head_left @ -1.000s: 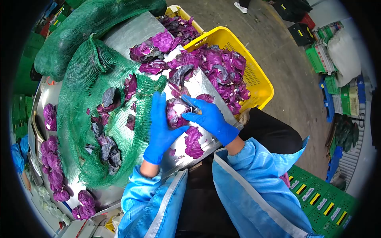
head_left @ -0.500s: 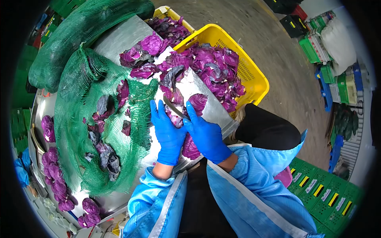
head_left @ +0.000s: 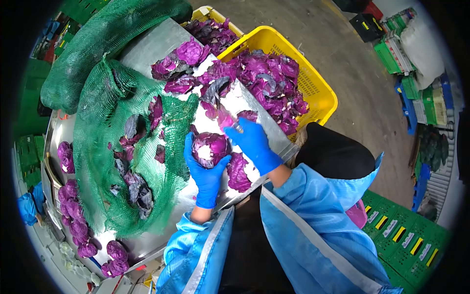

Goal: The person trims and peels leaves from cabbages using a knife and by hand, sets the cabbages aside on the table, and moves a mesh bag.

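My left hand (head_left: 204, 176) is wrapped round the side of a red cabbage (head_left: 210, 148), whose pale patches face up. Just right of the cabbage, my right hand (head_left: 254, 147) is closed on a knife (head_left: 238, 127); only a small glint of it shows and the blade is blurred. A purple leaf (head_left: 224, 118), smeared by motion, is at the fingertips of that hand. Both hands wear blue gloves. Beside the cabbage, a large loose leaf (head_left: 238, 172) lies near the edge of the metal table (head_left: 267, 115).
Green netting (head_left: 169, 147) with leaf scraps spreads to the left, below a full green mesh sack (head_left: 112, 41). A yellow crate (head_left: 320, 93) heaped with leaves stands at the right. Several red cabbages (head_left: 73, 208) line the far-left edge. Green crates (head_left: 396, 240) stand lower right.
The hands have moved apart. My right hand has shifted right and up from the cabbage, and the curved knife blade no longer shows clearly. The cabbage is now more exposed in my left hand.
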`<state>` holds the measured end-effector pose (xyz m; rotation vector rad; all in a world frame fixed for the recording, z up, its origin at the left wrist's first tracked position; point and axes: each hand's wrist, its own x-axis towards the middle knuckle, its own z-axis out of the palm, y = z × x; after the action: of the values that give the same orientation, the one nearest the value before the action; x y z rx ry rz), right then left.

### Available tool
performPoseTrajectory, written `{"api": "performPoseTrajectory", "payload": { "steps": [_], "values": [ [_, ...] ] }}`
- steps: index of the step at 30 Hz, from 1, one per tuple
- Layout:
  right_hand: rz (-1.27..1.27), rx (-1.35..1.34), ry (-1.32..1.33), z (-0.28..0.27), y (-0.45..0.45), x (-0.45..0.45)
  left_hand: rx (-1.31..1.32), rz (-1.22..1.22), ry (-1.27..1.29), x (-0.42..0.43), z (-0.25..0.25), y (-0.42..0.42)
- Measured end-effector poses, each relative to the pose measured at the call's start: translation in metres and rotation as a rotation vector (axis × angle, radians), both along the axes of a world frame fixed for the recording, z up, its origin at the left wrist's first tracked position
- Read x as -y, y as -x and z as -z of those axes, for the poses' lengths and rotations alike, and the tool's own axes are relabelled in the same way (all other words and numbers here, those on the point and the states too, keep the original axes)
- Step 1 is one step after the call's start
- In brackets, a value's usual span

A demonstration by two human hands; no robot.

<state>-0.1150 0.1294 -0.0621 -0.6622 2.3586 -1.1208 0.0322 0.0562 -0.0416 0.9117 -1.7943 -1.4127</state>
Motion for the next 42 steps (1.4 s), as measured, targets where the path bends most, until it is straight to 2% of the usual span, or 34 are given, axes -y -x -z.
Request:
{"api": "performPoseTrajectory", "payload": {
  "steps": [2, 3, 5, 6, 7, 8, 9, 10, 12, 13, 14, 15, 16, 18, 19, 21, 22, 23, 24, 26, 29, 30, 32, 33, 34, 36, 38, 40, 41, 42],
  "values": [
    [0.158, -0.176, 0.149, 0.026, 0.031, -0.009, -0.029, 0.025, 0.000, 0.005, -0.010, -0.009],
    [0.258, -0.022, 0.202, 0.041, 0.061, -0.020, -0.073, 0.051, 0.002, 0.008, -0.015, -0.010],
    [0.360, 0.134, 0.252, 0.026, 0.074, -0.025, -0.111, 0.074, 0.012, 0.014, -0.020, -0.009],
    [0.240, 0.001, 0.011, -0.026, 0.058, -0.014, -0.156, 0.093, 0.022, 0.018, -0.021, -0.006],
    [0.116, -0.134, -0.232, -0.054, 0.040, -0.005, -0.126, 0.149, 0.042, 0.022, -0.024, -0.002],
    [0.021, 0.051, 0.070, -0.051, 0.023, 0.000, -0.091, 0.180, 0.043, 0.023, -0.018, 0.000],
    [-0.175, -0.018, 0.026, -0.058, 0.012, 0.001, -0.050, 0.233, 0.046, 0.024, -0.012, 0.002],
    [-0.330, 0.150, 0.042, -0.083, 0.007, 0.004, -0.005, 0.288, 0.051, 0.026, -0.006, 0.001],
    [-0.274, 0.174, 0.297, -0.064, -0.005, 0.010, -0.003, 0.343, 0.047, 0.030, -0.001, -0.003],
    [-0.274, 0.178, 0.297, -0.065, -0.004, 0.010, 0.074, 0.396, 0.127, 0.033, -0.009, -0.005],
    [-0.335, 0.085, 0.132, -0.070, -0.001, 0.009, 0.153, 0.448, 0.207, 0.034, -0.016, -0.008],
    [-0.393, -0.012, -0.031, -0.077, 0.002, 0.011, 0.152, 0.444, 0.081, 0.031, -0.019, -0.008],
    [-0.395, -0.007, -0.031, -0.074, 0.001, 0.013, 0.156, 0.442, 0.079, 0.028, -0.016, -0.008],
    [-0.453, -0.167, -0.005, -0.063, 0.002, 0.015, 0.085, 0.227, -0.249, 0.020, -0.006, -0.006],
    [-0.328, -0.121, 0.097, -0.057, 0.006, 0.013, 0.085, 0.223, -0.251, 0.018, -0.007, -0.006],
    [-0.210, -0.224, -0.027, -0.024, 0.035, -0.001, 0.097, 0.163, -0.202, 0.014, -0.011, -0.009],
    [-0.125, -0.273, -0.111, -0.028, 0.045, 0.000, 0.100, 0.132, -0.176, 0.014, -0.012, -0.010],
    [-0.129, -0.275, -0.109, -0.033, 0.045, 0.000, 0.094, 0.109, -0.153, 0.013, -0.004, -0.016],
    [-0.124, -0.067, 0.018, -0.064, 0.040, 0.003, 0.093, 0.106, -0.155, 0.013, -0.005, -0.016],
    [-0.280, 0.083, 0.034, -0.080, 0.025, 0.004, 0.089, 0.148, -0.129, 0.012, -0.009, -0.016],
    [-0.515, -0.116, 0.108, -0.060, -0.007, 0.013, 0.118, 0.227, -0.038, 0.013, -0.004, -0.022],
    [-0.513, -0.115, 0.109, -0.046, -0.006, 0.010, 0.120, 0.229, -0.037, 0.014, -0.005, -0.025],
    [-0.249, 0.042, 0.081, -0.024, 0.004, 0.003, -0.030, 0.172, -0.166, 0.017, -0.007, -0.032],
    [-0.261, 0.281, -0.117, -0.065, 0.009, 0.002, 0.010, 0.139, -0.234, 0.021, -0.007, -0.038],
    [-0.261, 0.286, -0.118, -0.060, 0.000, 0.000, -0.042, 0.101, -0.331, 0.022, -0.009, -0.040],
    [-0.405, 0.189, 0.056, -0.046, -0.020, -0.005, -0.061, 0.101, -0.376, 0.027, -0.016, -0.038],
    [-0.404, 0.212, 0.013, -0.043, -0.021, -0.005, -0.035, 0.129, -0.369, 0.034, -0.017, -0.036],
    [-0.346, 0.312, 0.123, -0.034, -0.024, -0.003, 0.005, 0.157, -0.358, 0.038, -0.018, -0.037],
    [-0.377, 0.186, 0.089, -0.034, -0.023, -0.004, 0.032, 0.153, -0.347, 0.038, -0.018, -0.035],
    [-0.373, 0.184, 0.094, -0.040, -0.021, -0.002, 0.057, 0.150, -0.335, 0.039, -0.019, -0.033]
  ]
}}
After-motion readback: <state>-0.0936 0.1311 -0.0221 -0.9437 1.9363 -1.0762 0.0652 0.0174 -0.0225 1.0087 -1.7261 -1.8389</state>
